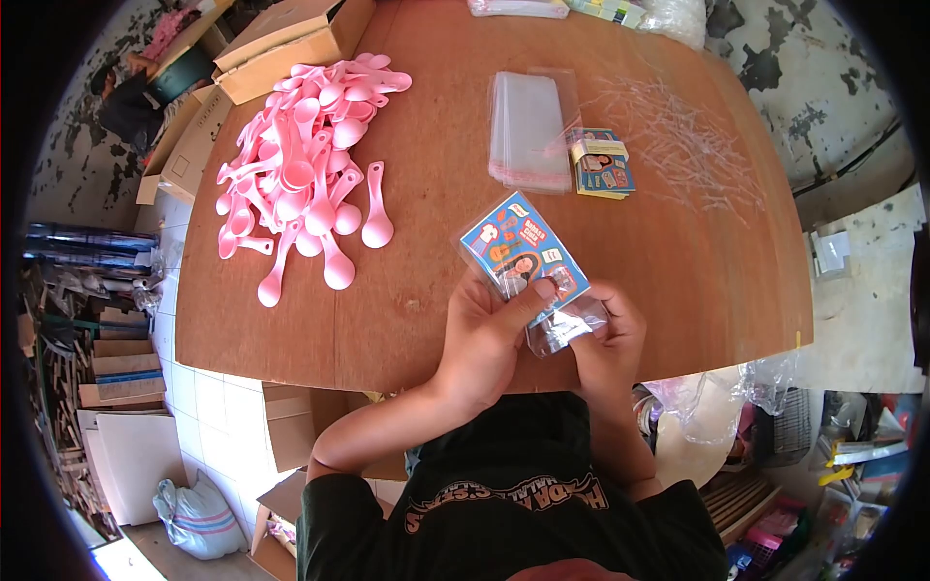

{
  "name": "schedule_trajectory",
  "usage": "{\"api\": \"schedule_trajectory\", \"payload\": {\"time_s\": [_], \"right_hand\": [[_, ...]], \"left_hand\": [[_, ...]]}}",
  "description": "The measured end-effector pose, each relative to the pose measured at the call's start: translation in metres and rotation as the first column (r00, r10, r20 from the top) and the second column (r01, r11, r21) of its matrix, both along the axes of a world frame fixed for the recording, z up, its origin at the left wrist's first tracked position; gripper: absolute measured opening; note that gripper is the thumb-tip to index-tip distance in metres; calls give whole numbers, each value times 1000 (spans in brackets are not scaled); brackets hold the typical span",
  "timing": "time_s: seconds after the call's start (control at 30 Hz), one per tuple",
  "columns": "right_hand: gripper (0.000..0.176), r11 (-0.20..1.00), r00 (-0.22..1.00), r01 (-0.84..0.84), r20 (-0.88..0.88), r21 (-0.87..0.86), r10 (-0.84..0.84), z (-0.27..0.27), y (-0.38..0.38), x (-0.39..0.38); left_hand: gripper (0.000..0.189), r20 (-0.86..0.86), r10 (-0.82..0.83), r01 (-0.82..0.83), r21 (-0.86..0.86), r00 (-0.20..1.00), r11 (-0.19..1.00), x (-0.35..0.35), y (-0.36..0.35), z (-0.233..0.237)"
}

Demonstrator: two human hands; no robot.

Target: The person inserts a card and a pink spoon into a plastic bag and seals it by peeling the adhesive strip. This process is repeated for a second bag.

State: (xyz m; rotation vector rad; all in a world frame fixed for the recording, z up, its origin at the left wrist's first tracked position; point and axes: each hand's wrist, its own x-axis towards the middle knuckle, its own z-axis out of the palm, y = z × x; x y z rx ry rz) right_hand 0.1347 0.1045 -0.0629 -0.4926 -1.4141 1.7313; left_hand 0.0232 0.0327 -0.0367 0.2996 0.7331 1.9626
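A blue printed card (518, 242) in a clear plastic sleeve is held tilted above the table's front part. My left hand (489, 324) grips it, with the thumb pressed on its lower part. My right hand (610, 329) pinches the crumpled clear plastic (562, 327) at the card's lower end. Beyond my hands lie a stack of clear plastic bags (526, 126) and, touching its right side, a banded stack of similar cards (603, 165). A heap of pink spoons (300, 174) covers the table's left part.
Thin clear plastic strips (678, 140) lie scattered on the right of the wooden table (436, 126). An open cardboard box (291, 44) stands at the back left. Another person (131, 107) is at the far left. More plastic packs (518, 8) lie along the back edge.
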Motion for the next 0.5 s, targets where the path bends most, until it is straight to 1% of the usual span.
{"api": "schedule_trajectory", "payload": {"time_s": [0.1,0.13,0.2,0.23,0.3,0.33,0.37,0.4,0.47,0.5], "right_hand": [[22,995,992,62,109,81,-71,-4,0,-1],[22,995,991,61,110,81,-70,-4,-1,-2],[24,984,990,99,88,150,-113,1,-3,-5],[24,984,990,99,89,150,-114,1,-2,-5],[27,976,994,61,77,211,-79,0,-1,-5],[27,976,994,61,78,210,-79,3,-2,-4],[28,985,994,54,86,165,-69,7,-3,-4],[30,992,994,47,93,119,-58,9,-4,-4],[30,995,996,32,82,90,-39,9,-3,-2],[30,998,997,16,72,61,-21,8,-2,-1]], "left_hand": [[28,-114,-12,7,-50,993,999,7,-4,-6],[28,-112,-12,6,-51,994,999,9,-4,-6],[29,-79,-64,57,-80,995,995,12,-4,-4],[33,-114,-96,87,-80,989,993,11,-6,-6],[35,-78,-123,115,-98,989,988,14,-9,-5],[37,-43,-149,143,-116,988,983,15,-10,-5],[37,-43,-149,143,-116,988,983,16,-10,-6],[38,-54,-165,157,-125,985,980,16,-10,-7],[39,-65,-181,171,-134,981,976,17,-11,-10],[38,-115,-162,148,-118,980,982,18,-11,-12]]}}
